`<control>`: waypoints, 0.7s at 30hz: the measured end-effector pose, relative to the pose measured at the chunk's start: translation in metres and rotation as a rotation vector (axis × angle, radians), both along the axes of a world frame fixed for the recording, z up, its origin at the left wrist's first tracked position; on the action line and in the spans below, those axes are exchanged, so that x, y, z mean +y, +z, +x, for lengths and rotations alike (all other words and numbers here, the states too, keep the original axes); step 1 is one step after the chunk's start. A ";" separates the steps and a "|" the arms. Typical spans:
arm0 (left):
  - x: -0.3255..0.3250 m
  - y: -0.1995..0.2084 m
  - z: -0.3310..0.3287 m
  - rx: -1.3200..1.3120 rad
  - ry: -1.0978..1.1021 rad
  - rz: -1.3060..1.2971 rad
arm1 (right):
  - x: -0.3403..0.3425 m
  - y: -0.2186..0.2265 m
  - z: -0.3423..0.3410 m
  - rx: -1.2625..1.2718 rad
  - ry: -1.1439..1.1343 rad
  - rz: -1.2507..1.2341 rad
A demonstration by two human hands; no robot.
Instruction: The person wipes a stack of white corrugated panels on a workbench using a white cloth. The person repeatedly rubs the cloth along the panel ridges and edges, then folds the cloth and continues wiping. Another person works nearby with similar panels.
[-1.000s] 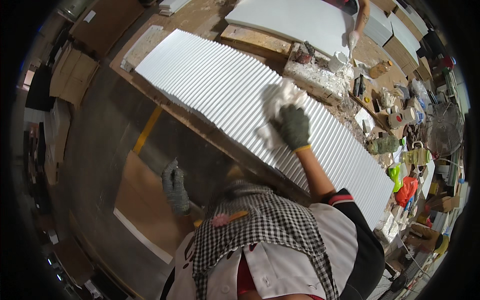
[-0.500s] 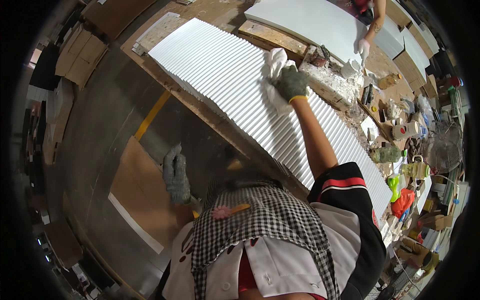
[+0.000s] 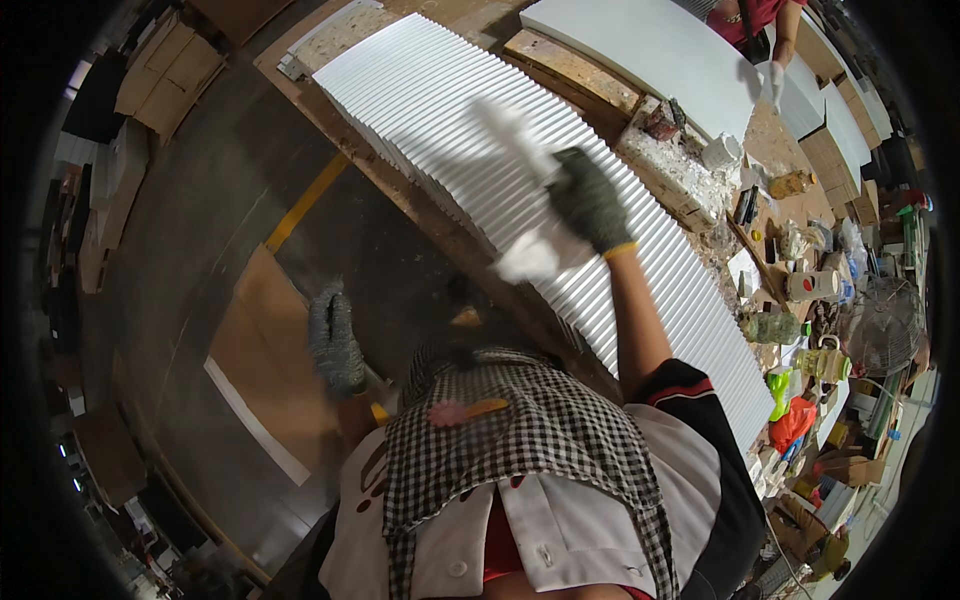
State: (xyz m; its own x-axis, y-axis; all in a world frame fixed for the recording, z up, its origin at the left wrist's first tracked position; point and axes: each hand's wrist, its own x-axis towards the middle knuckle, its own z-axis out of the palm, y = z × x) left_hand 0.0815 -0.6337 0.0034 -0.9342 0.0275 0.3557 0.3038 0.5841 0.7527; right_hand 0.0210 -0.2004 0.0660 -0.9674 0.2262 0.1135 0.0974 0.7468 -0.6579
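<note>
My right hand (image 3: 592, 205), in a dark grey-green glove with a yellow cuff, grips a white cloth (image 3: 535, 258). The cloth is smeared by motion and spreads out on both sides of the glove. Beneath it lies a long row of white strips with a ridged top (image 3: 420, 90), set slantwise along the workbench. Whether the cloth touches the ridges at every point cannot be made out. My left hand (image 3: 337, 345), in a grey glove, hangs low at my side over the floor, away from the bench. Its fingers look stretched out and hold nothing visible.
Beyond the strips are a plaster-crusted board (image 3: 670, 165) and a large white panel (image 3: 640, 50). A co-worker's gloved hand (image 3: 772, 85) rests near that panel. Bottles (image 3: 775, 328), a red bag (image 3: 792, 424) and a fan (image 3: 885, 318) crowd the right. Cardboard (image 3: 262, 350) lies on the floor.
My right hand has swept the cloth nearer to me, toward the front edge of the strips, and the cloth has spread. My left hand has shifted slightly left. The view has tilted a little.
</note>
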 end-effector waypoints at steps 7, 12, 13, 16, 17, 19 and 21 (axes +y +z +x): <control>0.015 -0.015 0.013 -0.112 0.047 0.171 | -0.058 -0.102 0.034 -0.415 0.015 0.520; 0.039 0.005 -0.004 -0.262 0.046 0.329 | -0.136 -0.092 0.078 -0.540 0.497 -0.452; 0.040 0.007 -0.006 -0.250 0.025 0.337 | -0.122 -0.074 0.088 -0.254 0.688 -0.165; 0.038 0.006 -0.005 -0.274 0.083 0.310 | -0.045 -0.030 0.066 -0.172 0.236 -0.436; 0.034 0.003 -0.003 -0.219 0.054 0.313 | -0.016 -0.022 0.052 -0.255 0.090 -0.251; 0.030 -0.007 0.000 -0.223 0.056 0.230 | 0.016 -0.020 0.037 -0.100 -0.125 0.710; 0.028 -0.016 0.003 -0.186 0.036 0.073 | 0.007 -0.036 0.034 -0.304 -0.100 0.832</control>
